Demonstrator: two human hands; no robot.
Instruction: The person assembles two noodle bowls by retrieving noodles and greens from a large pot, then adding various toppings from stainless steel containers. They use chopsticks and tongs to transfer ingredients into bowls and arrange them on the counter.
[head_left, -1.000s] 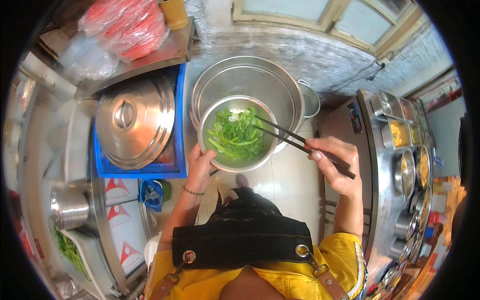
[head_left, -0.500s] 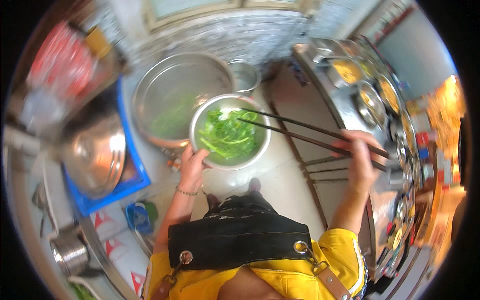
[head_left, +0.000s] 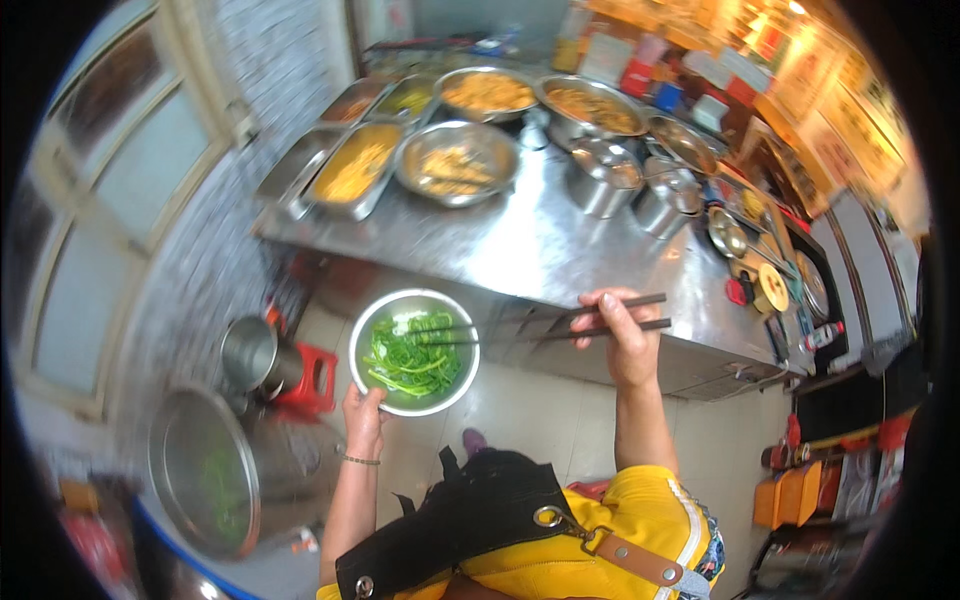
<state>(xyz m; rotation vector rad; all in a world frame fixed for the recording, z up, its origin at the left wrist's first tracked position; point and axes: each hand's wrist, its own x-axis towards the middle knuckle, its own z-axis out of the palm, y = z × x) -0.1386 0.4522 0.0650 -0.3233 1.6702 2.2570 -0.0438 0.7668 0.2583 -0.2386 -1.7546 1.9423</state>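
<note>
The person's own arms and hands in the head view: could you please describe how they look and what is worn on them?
The left hand is ungloved, with a thin, dark bracelet around its wrist. The right hand is also ungloved, with nothing seen on its wrist. A short yellow sleeve covers the right upper arm, with a white stripe along it.

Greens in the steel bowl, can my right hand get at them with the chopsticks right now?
Likely yes: the right hand holds the chopsticks with their tips over the greens, and the uncovered steel bowl leaves the way free.
</note>
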